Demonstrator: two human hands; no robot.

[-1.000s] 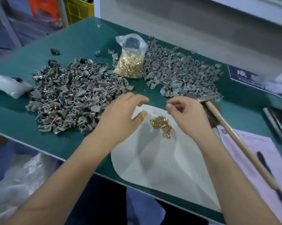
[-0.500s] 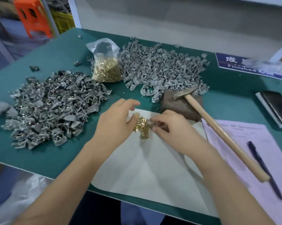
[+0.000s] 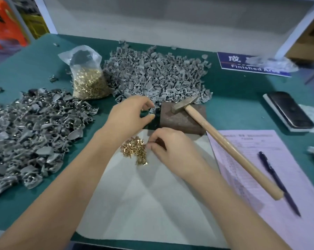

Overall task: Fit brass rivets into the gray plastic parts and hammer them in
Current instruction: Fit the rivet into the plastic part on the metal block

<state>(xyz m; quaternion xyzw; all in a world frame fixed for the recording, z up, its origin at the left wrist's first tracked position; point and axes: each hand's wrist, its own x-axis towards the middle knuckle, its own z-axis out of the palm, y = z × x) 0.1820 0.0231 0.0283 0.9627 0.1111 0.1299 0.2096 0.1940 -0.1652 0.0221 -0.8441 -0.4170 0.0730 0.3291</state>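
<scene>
Rivets [image 3: 135,150], loose brass ones, lie in a small heap on the white sheet [image 3: 149,204] at the near-middle of the worktop [image 3: 233,98]. I read my right hand [image 3: 172,150] as resting just to the right of that heap, fingers curled inward with the fingertips [image 3: 149,146] at the heap's right margin; whether a rivet is pinched between them I cannot tell, since the curl hides the tips.

Left hand [image 3: 129,116] sits beyond the heap, toward the far side. Thumb and forefinger are bent toward each other and pinch a small gray plastic part [image 3: 153,110], held right against the left face of the brown block [image 3: 183,118].

Hammer [image 3: 219,139]: head lies on top of the block, wooden handle runs toward the near right corner across the printed form [image 3: 260,159]. A pen [image 3: 279,183] lies on the form, beside the handle's end.

Gray parts pile [image 3: 156,76] spreads along the far side, behind the block. A second, shinier pile [image 3: 29,130] covers the left edge region. Between them stands a clear bag of rivets [image 3: 88,78]. A phone [image 3: 289,110] lies near the right edge; a blue sign [image 3: 250,64] at the far right.
</scene>
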